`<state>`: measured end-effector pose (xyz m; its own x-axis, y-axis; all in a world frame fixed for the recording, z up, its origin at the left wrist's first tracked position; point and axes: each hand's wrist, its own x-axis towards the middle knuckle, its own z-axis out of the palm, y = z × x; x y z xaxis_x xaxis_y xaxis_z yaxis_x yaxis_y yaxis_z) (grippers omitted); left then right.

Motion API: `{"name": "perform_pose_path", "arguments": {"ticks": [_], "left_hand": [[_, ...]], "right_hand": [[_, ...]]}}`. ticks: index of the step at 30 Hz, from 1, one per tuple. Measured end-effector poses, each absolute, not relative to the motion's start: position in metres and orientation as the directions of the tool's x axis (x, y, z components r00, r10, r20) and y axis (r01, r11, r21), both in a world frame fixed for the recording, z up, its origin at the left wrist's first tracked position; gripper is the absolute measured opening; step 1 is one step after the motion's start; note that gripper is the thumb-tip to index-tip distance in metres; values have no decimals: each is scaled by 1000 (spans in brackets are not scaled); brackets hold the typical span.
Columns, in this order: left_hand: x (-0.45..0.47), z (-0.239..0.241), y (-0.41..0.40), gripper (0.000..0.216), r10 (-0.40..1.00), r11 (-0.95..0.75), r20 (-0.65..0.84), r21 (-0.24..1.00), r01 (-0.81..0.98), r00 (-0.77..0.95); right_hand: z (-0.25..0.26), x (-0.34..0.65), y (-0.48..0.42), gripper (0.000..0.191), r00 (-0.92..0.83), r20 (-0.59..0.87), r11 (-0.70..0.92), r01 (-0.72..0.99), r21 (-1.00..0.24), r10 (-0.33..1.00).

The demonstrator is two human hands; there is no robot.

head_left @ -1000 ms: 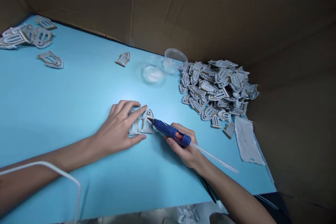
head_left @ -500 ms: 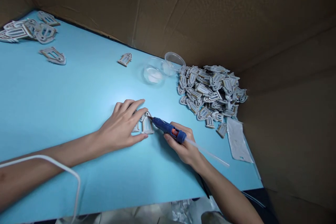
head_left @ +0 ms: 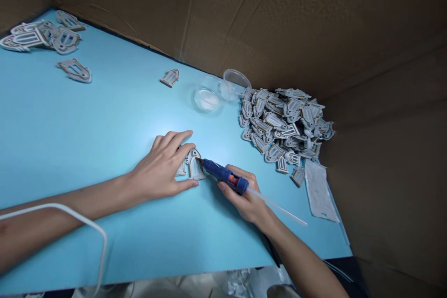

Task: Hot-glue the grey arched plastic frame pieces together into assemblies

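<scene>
My right hand (head_left: 246, 198) grips a blue hot glue gun (head_left: 223, 173), with a clear glue stick (head_left: 277, 206) jutting from its back end. The nozzle points left and meets the right side of a small arched window-shaped piece (head_left: 195, 170), grey-white with brown edges. My left hand (head_left: 160, 165) lies on the table with fingers spread. Its index finger is at the top of that piece and its thumb at the bottom, steadying it. Another similar piece (head_left: 181, 169) shows partly beneath my left fingers; the rest is covered.
A large heap of arched pieces (head_left: 286, 121) lies at the right, beside a white flat packet (head_left: 319, 191). Clear plastic cups (head_left: 207, 99) stand at the back. One loose piece (head_left: 170, 77) and a smaller pile (head_left: 35, 37) lie farther left. Cardboard walls (head_left: 272, 23) enclose the blue table (head_left: 115, 107).
The glue gun's nozzle has shifted slightly down along the right edge of the arched piece. My left hand keeps its place; the view has shifted a little.
</scene>
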<state>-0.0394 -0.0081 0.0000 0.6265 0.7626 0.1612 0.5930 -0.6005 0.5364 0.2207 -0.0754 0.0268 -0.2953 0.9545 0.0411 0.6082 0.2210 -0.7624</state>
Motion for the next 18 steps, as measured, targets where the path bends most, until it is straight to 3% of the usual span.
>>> {"name": "perform_pose_path", "arguments": {"ticks": [18], "left_hand": [[-38,1,-3,82,774,-579,149,563,591,616]], "right_hand": [[25,218,-77,40,-250,19,172,606,-777,968]]}}
